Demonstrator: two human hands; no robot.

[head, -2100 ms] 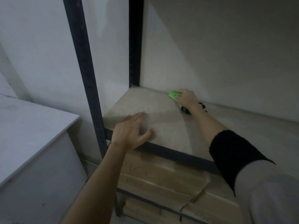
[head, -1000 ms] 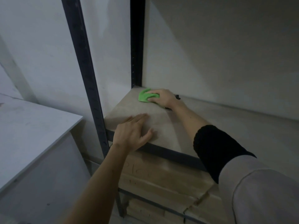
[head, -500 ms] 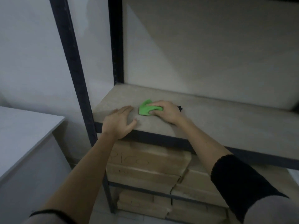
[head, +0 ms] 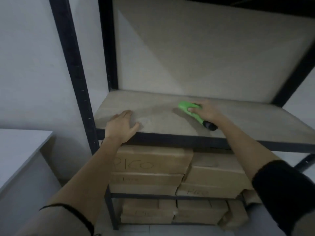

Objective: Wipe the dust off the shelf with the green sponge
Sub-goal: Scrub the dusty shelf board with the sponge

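The green sponge (head: 185, 107), with a black end (head: 210, 126) sticking out toward me, lies on the beige shelf board (head: 247, 120) near its middle. My right hand (head: 205, 110) grips it from above, fingers curled over the green part, pressing it onto the board. My left hand (head: 121, 127) rests flat on the shelf's front left corner, fingers spread, thumb at the dark front rail. A paler, smeared patch shows on the board between the two hands.
Dark metal uprights (head: 75, 74) frame the shelf at left and right, and a white wall stands behind. Stacked cardboard boxes (head: 153, 164) fill the levels below. A white tabletop (head: 18, 145) sits at lower left. A dark shelf edge crosses the top.
My right hand has slid the sponge from the shelf's left part rightward toward the middle. The view has pulled back and shifted. My left hand stays on the front left corner.
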